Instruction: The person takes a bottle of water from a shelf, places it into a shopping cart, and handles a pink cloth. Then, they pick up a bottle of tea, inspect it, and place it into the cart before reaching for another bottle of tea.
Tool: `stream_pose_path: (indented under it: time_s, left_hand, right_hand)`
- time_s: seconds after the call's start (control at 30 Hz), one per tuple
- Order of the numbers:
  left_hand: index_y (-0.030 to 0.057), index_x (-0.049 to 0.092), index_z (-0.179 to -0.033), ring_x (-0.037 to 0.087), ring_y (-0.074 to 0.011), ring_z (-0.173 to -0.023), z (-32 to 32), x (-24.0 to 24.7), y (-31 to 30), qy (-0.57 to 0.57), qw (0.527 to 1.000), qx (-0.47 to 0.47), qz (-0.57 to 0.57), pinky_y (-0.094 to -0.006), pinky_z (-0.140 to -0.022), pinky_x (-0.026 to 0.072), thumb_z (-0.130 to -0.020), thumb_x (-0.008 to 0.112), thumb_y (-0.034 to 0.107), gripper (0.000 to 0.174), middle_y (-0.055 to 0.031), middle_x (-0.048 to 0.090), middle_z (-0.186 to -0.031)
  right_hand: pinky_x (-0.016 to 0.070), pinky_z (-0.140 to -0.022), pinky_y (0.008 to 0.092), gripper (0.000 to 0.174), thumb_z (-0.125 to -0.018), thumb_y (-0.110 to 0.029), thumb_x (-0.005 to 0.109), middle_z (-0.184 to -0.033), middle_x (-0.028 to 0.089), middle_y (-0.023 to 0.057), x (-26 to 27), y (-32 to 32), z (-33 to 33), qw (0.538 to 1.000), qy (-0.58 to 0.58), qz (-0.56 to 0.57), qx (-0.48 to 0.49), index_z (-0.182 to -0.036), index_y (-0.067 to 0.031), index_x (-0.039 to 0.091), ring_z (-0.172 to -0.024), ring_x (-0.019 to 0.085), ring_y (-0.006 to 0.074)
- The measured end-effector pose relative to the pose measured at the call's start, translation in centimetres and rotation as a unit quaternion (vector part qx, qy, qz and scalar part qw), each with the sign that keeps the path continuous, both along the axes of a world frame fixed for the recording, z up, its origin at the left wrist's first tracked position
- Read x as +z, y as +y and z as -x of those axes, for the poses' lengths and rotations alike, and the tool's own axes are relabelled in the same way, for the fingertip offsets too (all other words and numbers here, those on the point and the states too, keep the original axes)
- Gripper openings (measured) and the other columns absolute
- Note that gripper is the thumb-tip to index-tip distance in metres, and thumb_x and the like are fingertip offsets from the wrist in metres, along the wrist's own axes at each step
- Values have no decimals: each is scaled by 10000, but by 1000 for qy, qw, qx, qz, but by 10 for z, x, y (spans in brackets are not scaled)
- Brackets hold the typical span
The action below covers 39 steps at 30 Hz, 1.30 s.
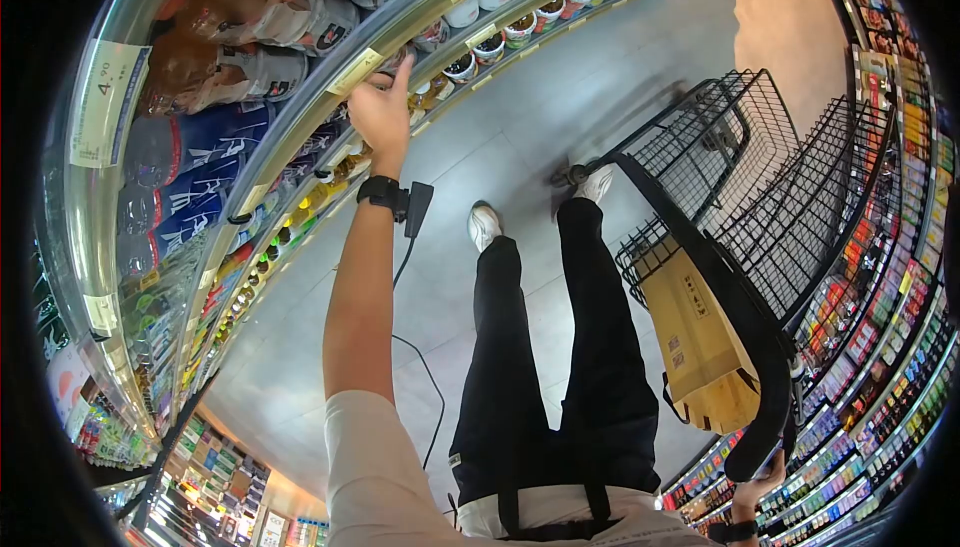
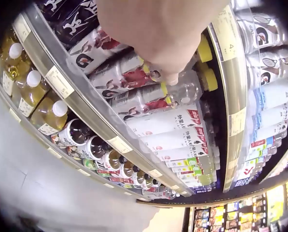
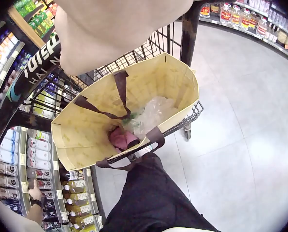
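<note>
G-labelled bottle (image 2: 156, 98), upper centre in left-wrist view, is probably being picked. Left hand (image 1: 382, 115) seems touching it, grip unclear; right hand (image 3: 117, 36) holds cart handle (image 3: 35, 75). Next calls for firm grasp.

Room over floor (image 1: 465, 162) between shelf rail (image 1: 356, 71) and cart (image 1: 690, 237); straps (image 3: 121, 92) obstruct bag (image 3: 180, 79) mouth.

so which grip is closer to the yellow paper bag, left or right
Right. The right grip is at the cart handle, close by the yellow paper bag; the left grip is off to the person's left, at the drinks shelf.
</note>
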<state>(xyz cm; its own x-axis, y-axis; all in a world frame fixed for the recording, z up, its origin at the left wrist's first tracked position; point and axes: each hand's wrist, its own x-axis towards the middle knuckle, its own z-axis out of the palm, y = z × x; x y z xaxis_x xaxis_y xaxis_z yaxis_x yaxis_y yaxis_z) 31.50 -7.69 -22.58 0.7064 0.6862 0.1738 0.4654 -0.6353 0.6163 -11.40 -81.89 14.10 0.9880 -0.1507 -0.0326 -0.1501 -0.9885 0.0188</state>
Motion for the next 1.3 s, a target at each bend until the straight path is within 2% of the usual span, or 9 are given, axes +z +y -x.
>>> stream_pose_path:
  time_s: [0.23,0.47,0.87,0.93,1.0,1.1,1.13,1.27,1.3]
  left_hand:
    - [-22,649,-714,602,-258,-534,7,3,1,-101,992,-16,72,-357,-607,478,-849,806,216,316,-106,664,-641]
    - [-50,667,-874,614,-175,-590,5,-5,13,-167,965,-63,192,-333,-652,500,-855,772,137,215,-93,672,-677]
    - [17,594,-1229,632,-195,-576,51,-1,-14,-95,979,-88,159,-391,-560,491,-928,670,143,335,-109,646,-677]
    - [66,552,-1323,619,-198,-547,96,-59,-14,55,971,-213,98,-391,-546,491,-950,650,180,403,-114,657,-738]
    - [65,535,-1345,625,-196,-555,158,-119,-20,257,850,-252,385,-383,-548,511,-955,651,234,441,-117,671,-815]
    - [39,602,-1241,664,-205,-641,226,-161,-37,565,629,-284,452,-359,-579,550,-883,709,394,515,-121,697,-896]
    - [49,636,-1185,669,-213,-655,234,-147,-47,609,618,-299,398,-370,-620,559,-866,698,414,490,-142,709,-963]
    - [46,649,-1164,695,-403,-962,279,-136,-73,444,813,-267,266,-431,-831,557,-912,623,306,363,-262,700,-1052]
    - [30,645,-1150,688,-328,-864,287,-144,-75,421,821,-247,296,-391,-755,553,-926,613,280,337,-223,703,-974]
  right_hand:
    - [421,-1002,414,912,-768,-291,876,-1263,498,172,2,38,-25,998,-27,-9,56,-1435,60,363,-1131,519,305]
    - [452,-929,404,874,-773,-227,867,-1228,511,174,4,43,-32,999,-3,-14,42,-1422,78,367,-1077,537,281]
    - [427,-1000,406,513,-943,0,651,-1279,497,195,4,41,-30,997,-16,-6,77,-1385,66,399,-1111,544,290]
    - [428,-1000,404,484,-952,11,636,-1287,497,194,-1,32,-23,997,-29,1,67,-1374,65,406,-1122,543,284]
    - [430,-1004,402,466,-955,23,630,-1289,497,191,0,33,-25,998,-24,-9,61,-1364,65,412,-1129,541,281]
    - [433,-1009,398,483,-943,33,642,-1278,495,185,-3,22,-14,999,-22,-43,14,-1365,64,411,-1130,537,281]
    - [434,-1010,396,490,-938,34,649,-1275,492,183,-4,23,-13,999,-22,-35,10,-1366,64,411,-1130,535,282]
    - [440,-1002,388,522,-918,29,678,-1268,479,171,1,36,-21,999,-16,-11,30,-1365,63,410,-1131,527,277]
    - [438,-1003,386,523,-917,25,680,-1267,477,169,2,35,-21,999,-17,-13,31,-1365,62,412,-1132,526,276]
